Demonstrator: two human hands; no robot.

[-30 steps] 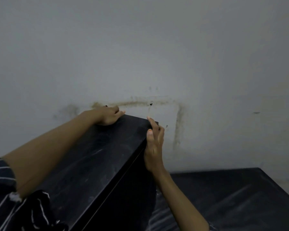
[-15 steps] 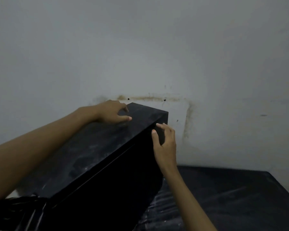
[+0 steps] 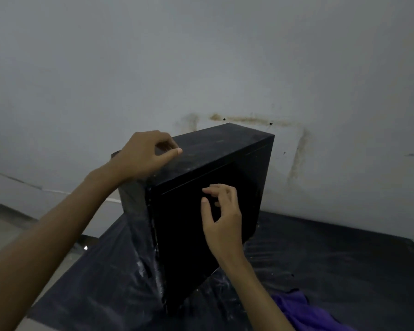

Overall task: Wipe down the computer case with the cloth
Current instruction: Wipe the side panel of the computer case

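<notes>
The black computer case [image 3: 196, 247] stands upright on a table covered in black plastic sheet [image 3: 344, 259], its dusty top facing up and a side panel toward me. My left hand [image 3: 144, 156] hovers at the case's top near-left edge, fingers loosely curled, thumb pointing right, holding nothing. In front of the upper side panel is my right hand [image 3: 222, 218], fingers loosely bent and empty; I cannot tell whether it touches the panel. The purple cloth [image 3: 304, 311] lies crumpled on the sheet at the lower right, apart from both hands.
A grey wall with brown stains [image 3: 249, 119] rises close behind the case. The table's left edge drops to a pale floor [image 3: 0, 230]. White dust streaks mark the sheet around the case's base.
The case now shows whole and farther from me. My left hand has left its far top edge for the near-left edge. My right hand slid from the far corner onto the side panel.
</notes>
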